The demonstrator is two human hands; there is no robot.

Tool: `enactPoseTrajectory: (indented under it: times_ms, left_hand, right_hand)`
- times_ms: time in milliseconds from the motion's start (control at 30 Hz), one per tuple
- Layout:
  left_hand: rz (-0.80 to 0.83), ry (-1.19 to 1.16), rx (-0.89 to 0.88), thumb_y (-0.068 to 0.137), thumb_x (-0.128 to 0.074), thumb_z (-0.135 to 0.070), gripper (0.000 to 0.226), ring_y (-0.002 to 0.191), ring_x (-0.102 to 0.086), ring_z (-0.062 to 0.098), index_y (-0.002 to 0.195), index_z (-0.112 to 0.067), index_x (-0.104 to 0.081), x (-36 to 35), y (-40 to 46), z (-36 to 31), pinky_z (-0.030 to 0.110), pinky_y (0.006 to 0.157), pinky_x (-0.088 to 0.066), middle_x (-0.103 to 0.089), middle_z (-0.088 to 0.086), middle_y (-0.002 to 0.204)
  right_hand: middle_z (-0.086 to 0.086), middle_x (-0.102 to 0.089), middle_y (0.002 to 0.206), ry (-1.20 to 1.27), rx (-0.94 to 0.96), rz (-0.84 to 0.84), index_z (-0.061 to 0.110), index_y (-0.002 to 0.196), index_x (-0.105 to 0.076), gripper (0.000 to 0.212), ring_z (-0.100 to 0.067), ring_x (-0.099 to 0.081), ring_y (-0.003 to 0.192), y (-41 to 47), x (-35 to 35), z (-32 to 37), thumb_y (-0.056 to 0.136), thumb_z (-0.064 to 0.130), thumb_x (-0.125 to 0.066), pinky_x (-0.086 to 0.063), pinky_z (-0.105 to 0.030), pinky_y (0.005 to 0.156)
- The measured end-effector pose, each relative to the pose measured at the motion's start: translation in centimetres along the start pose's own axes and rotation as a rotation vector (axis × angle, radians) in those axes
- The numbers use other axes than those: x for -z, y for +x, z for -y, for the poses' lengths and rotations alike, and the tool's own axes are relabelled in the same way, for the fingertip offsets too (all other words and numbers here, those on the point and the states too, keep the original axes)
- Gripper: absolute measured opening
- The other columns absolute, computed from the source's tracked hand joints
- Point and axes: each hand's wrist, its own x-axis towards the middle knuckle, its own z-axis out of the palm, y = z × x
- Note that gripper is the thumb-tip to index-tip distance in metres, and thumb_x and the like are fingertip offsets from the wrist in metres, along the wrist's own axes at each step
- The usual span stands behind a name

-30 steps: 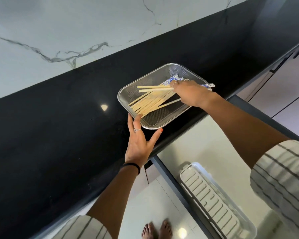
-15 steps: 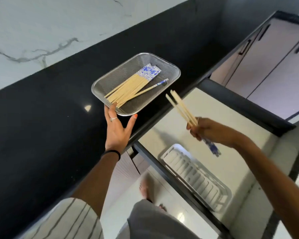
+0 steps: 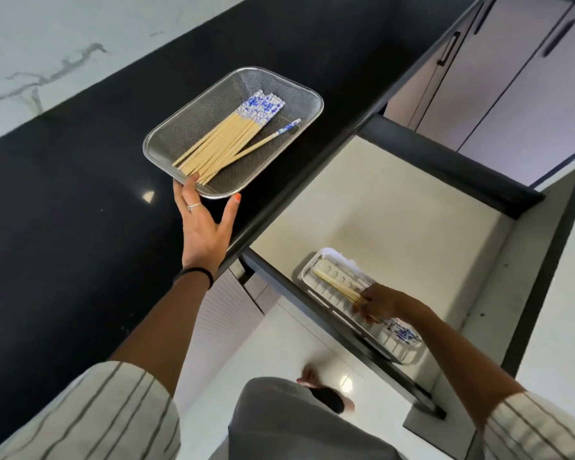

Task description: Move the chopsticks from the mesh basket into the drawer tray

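The metal mesh basket sits on the black counter near its front edge. Several wooden chopsticks with blue-and-white ends lie inside it. My left hand touches the basket's near rim, fingers straight and spread. Down in the open drawer lies a white ribbed tray. My right hand is over that tray and grips a pair of chopsticks. The pair lies along the tray, its blue ends sticking out behind the hand.
The black counter runs from lower left to upper right, under a marble wall. The drawer's pale floor is framed by dark sides. Cabinet doors with black handles stand at upper right. My foot shows on the glossy floor below.
My right hand lifted a pair of chopsticks out of the basket, carried it right and down, and now holds it on the drawer tray. My left hand stayed at the basket's rim.
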Motion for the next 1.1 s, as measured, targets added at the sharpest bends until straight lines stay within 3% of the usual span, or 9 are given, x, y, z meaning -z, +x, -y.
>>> enactPoseTrajectory:
  times_ms: [167,267,367,433,567,667,800,933,1100]
  left_hand:
    - [0.001,0.01,-0.003,0.095,-0.06,-0.042,0.072,0.142,-0.031,0.02,0.149,-0.012,-0.022,0.0,0.0,0.0,0.023,0.114,-0.025,-0.014,0.015,0.158]
    - [0.003,0.001,-0.006,0.095,-0.059,-0.042,0.072,0.141,-0.03,0.021,0.148,-0.011,-0.023,0.0,0.2,0.0,0.009,0.11,-0.023,-0.015,0.016,0.157]
    - [0.013,-0.002,0.003,0.095,-0.059,-0.041,0.071,0.14,-0.031,0.021,0.147,-0.009,-0.024,0.1,0.2,0.0,-0.001,0.106,-0.02,-0.016,0.018,0.156]
    - [0.013,0.005,0.004,0.095,-0.059,-0.042,0.071,0.141,-0.031,0.022,0.148,-0.01,-0.024,0.1,0.1,-0.3,0.011,0.11,-0.023,-0.016,0.018,0.157]
    - [0.018,0.032,0.011,0.095,-0.058,-0.044,0.073,0.144,-0.029,0.023,0.149,-0.01,-0.022,0.2,0.1,-0.5,0.023,0.114,-0.024,-0.013,0.016,0.159]
    - [0.024,0.03,0.015,0.095,-0.058,-0.043,0.073,0.143,-0.029,0.023,0.149,-0.009,-0.022,0.3,0.0,-0.6,0.026,0.116,-0.025,-0.013,0.016,0.159]
    - [0.03,0.021,0.02,0.096,-0.059,-0.042,0.073,0.143,-0.029,0.023,0.149,-0.01,-0.022,0.4,0.0,-0.7,0.027,0.117,-0.025,-0.013,0.017,0.158]
    - [0.026,0.028,0.023,0.096,-0.059,-0.041,0.073,0.143,-0.03,0.024,0.149,-0.01,-0.022,0.3,0.0,-0.8,0.023,0.114,-0.024,-0.013,0.018,0.158]
    - [0.035,0.039,0.027,0.096,-0.058,-0.041,0.073,0.144,-0.029,0.026,0.149,-0.008,-0.021,0.3,-0.1,-1.0,0.036,0.119,-0.028,-0.013,0.019,0.158]
  right_hand:
    - [0.001,-0.059,0.071,-0.208,0.057,-0.123,0.019,0.067,-0.058,0.023,-0.016,-0.056,0.071,0.3,-1.2,-0.3,0.087,0.012,-0.052,-0.047,-0.028,0.072]
    - [-0.009,-0.067,0.083,-0.169,0.095,-0.195,0.007,0.09,-0.069,0.014,-0.018,-0.062,0.076,0.3,-1.5,-0.7,0.089,0.014,-0.056,-0.052,-0.032,0.081]
    - [-0.015,-0.069,0.09,-0.051,0.111,-0.259,0.001,0.109,-0.063,0.022,-0.027,-0.067,0.083,0.0,-1.9,-1.2,0.091,0.008,-0.053,-0.055,-0.037,0.084]
    - [-0.016,-0.07,0.092,-0.005,0.125,-0.301,0.002,0.112,-0.062,0.023,-0.029,-0.068,0.085,0.1,-2.1,-1.5,0.091,0.007,-0.053,-0.055,-0.036,0.082]
    - [-0.012,-0.072,0.096,-0.035,0.105,-0.337,0.005,0.098,-0.071,0.015,-0.019,-0.066,0.082,0.6,-2.8,-1.8,0.088,0.009,-0.062,-0.045,-0.009,0.064]
    - [-0.008,-0.073,0.099,-0.02,0.111,-0.363,0.009,0.098,-0.073,0.016,-0.017,-0.067,0.087,0.8,-3.1,-1.7,0.084,0.007,-0.065,-0.049,-0.013,0.075]
    - [-0.011,-0.074,0.097,0.08,0.053,-0.432,0.012,0.1,-0.07,0.018,-0.014,-0.072,0.082,1.1,-3.3,-2.0,0.087,0.006,-0.06,-0.041,0.0,0.053]
    - [-0.009,-0.074,0.101,0.053,0.064,-0.447,0.012,0.108,-0.068,0.022,-0.019,-0.07,0.089,1.5,-3.3,-2.5,0.089,0.011,-0.059,-0.046,-0.013,0.074]
    - [-0.006,-0.072,0.093,0.103,0.096,-0.418,0.011,0.106,-0.068,0.02,-0.001,-0.062,0.065,1.7,-3.3,-2.7,0.09,0.006,-0.056,-0.044,-0.001,0.051]
